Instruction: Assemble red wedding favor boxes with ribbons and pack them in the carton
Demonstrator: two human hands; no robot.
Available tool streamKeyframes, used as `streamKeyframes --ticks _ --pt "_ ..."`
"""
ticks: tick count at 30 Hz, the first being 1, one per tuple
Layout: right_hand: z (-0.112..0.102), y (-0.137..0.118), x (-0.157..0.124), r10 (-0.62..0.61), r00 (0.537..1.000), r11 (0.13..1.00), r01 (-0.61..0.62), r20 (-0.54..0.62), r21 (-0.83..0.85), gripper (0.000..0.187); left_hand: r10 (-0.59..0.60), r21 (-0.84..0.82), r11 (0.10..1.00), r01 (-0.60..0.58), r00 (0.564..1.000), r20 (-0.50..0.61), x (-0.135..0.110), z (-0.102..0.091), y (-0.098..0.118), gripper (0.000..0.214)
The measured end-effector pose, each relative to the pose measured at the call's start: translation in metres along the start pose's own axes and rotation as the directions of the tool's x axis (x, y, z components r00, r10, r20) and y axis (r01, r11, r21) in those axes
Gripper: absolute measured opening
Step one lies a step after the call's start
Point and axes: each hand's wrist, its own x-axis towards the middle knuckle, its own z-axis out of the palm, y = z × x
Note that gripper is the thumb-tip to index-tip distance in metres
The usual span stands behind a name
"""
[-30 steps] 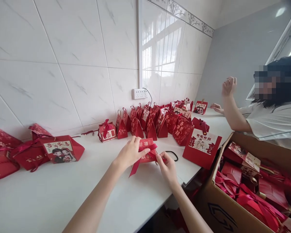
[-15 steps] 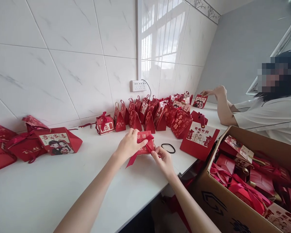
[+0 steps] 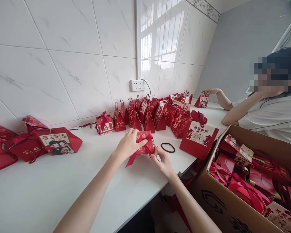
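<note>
Our left hand (image 3: 129, 144) clamps the red gift box (image 3: 145, 146) from the left; our right hand (image 3: 163, 160) pinches its ribbon (image 3: 135, 156) at the right end, long axis lying across us.

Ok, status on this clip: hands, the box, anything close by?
Left hand and right hand both grip the red box, ribbon trailing. Black hair band just right of it on the counter.

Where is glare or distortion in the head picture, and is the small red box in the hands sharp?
Head view: bright window glare reflects on the glossy wall tiles; wide-angle distortion bends the tile lines and stretches the cardboard box at the edge; the red box between left hand and right hand looks fairly sharp, its print readable but small.
</note>
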Motion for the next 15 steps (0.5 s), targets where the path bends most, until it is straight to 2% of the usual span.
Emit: streamKeyframes --ticks 7,11,13,15 --pt "0.000 -0.001 0.005 0.081 0.997 0.985 -0.078 -0.014 0.153 0.032 0.018 0.001 1.000 -0.018 0.999 -0.036 0.004 0.002 -0.001 0.037" --pt "0.009 0.003 0.009 0.126 0.981 0.990 -0.116 -0.150 0.078 0.042 0.016 0.011 1.000 -0.015 0.997 -0.081 0.009 0.006 -0.006 0.037" --pt "0.014 0.010 0.012 0.158 0.957 0.981 -0.125 -0.242 0.146 0.043 0.002 -0.013 1.000 -0.003 0.996 -0.094 0.012 0.012 -0.011 0.037" --pt "0.017 0.018 0.013 0.140 0.938 0.979 -0.082 -0.318 0.186 0.038 -0.010 -0.038 0.999 0.005 0.991 -0.135 0.015 0.021 -0.014 0.038"
